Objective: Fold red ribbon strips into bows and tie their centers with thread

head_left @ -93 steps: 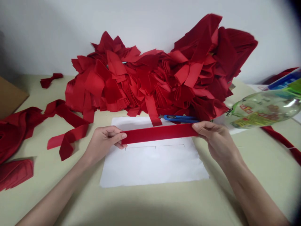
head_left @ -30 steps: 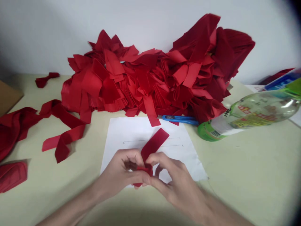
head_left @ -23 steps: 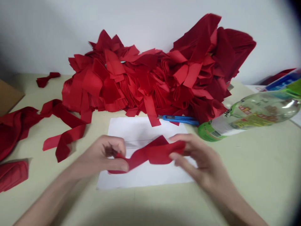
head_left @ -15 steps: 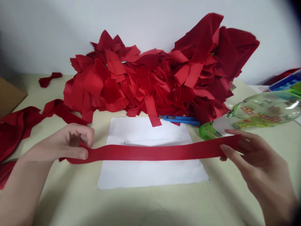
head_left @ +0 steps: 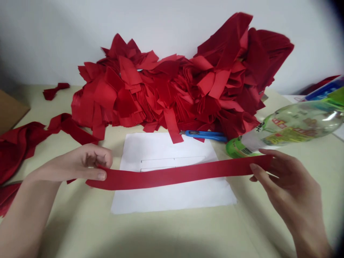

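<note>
A long red fabric strip (head_left: 172, 176) stretches between my two hands, above a white sheet of paper (head_left: 150, 204). My left hand (head_left: 83, 163) pinches its left end between thumb and fingers. At the other end, my right hand (head_left: 287, 182) grips it, with the thumb in front and the fingers behind. The strip slopes slightly, its right end farther from me. Two thin ruled lines with small end ticks show on the paper just beyond the strip. Part of the lower line is hidden by the strip.
A large heap of red fabric pieces (head_left: 161, 93) lies against the wall. In front of it is a blue utility knife (head_left: 205, 135). A clear plastic bottle (head_left: 295, 123) lies on its side at right. More red fabric (head_left: 18, 143) and a cardboard box (head_left: 12, 111) are at left.
The strip's left part has come toward me and to the right along with my left hand, uncovering a second ruled line. My right hand has shifted slightly left.
</note>
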